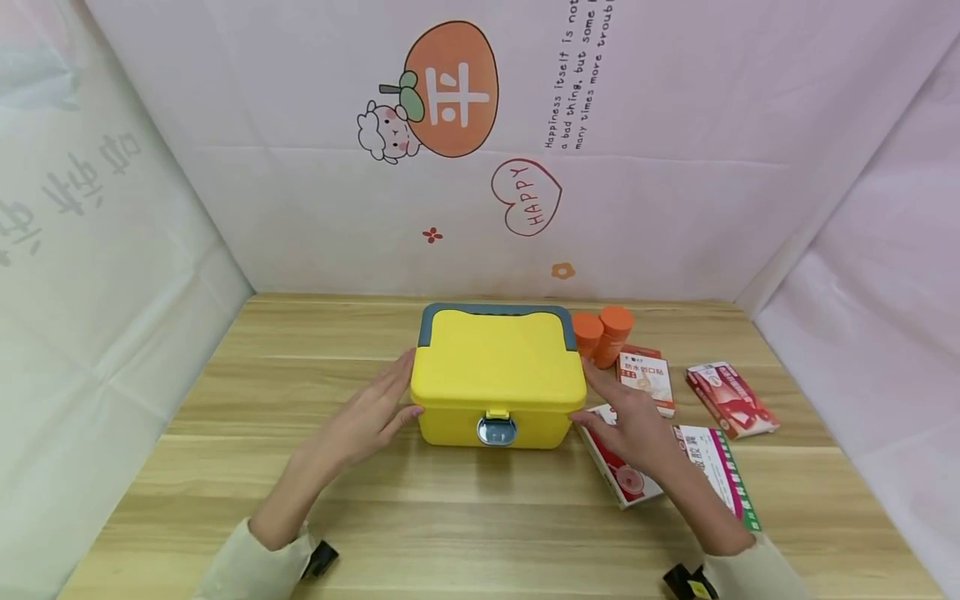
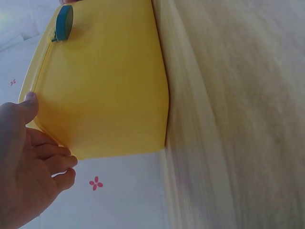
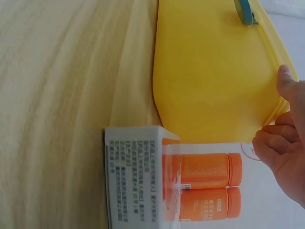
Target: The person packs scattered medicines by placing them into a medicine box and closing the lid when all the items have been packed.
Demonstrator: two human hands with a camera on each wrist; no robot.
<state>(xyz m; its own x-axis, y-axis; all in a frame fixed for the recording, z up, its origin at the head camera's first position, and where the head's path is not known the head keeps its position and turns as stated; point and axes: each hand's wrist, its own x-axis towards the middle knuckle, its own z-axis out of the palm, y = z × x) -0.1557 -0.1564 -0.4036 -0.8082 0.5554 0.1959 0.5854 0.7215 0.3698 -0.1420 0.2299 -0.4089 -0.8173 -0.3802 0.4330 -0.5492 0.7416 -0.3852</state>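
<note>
A yellow plastic storage box [image 1: 498,358] with a lid, a grey-blue carry handle [image 1: 495,309] and a front latch [image 1: 497,430] stands on the wooden table. The lid is down. My left hand [image 1: 375,417] grips its left side, thumb at the front corner just under the lid rim and fingers along the side. On the opposite side my right hand [image 1: 626,417] holds it the same way. In the left wrist view the thumb [image 2: 29,106] lies at the lid edge with the fingers bent beside the box; the right wrist view mirrors this.
Right of the box stand two orange bottles [image 1: 615,333]. Near them lie a bandage box [image 1: 647,379], a red-and-white carton [image 1: 731,400] and two flat medicine cartons [image 1: 708,458] [image 1: 630,483], partly under my right arm. White cloth walls [image 1: 300,208] enclose the table.
</note>
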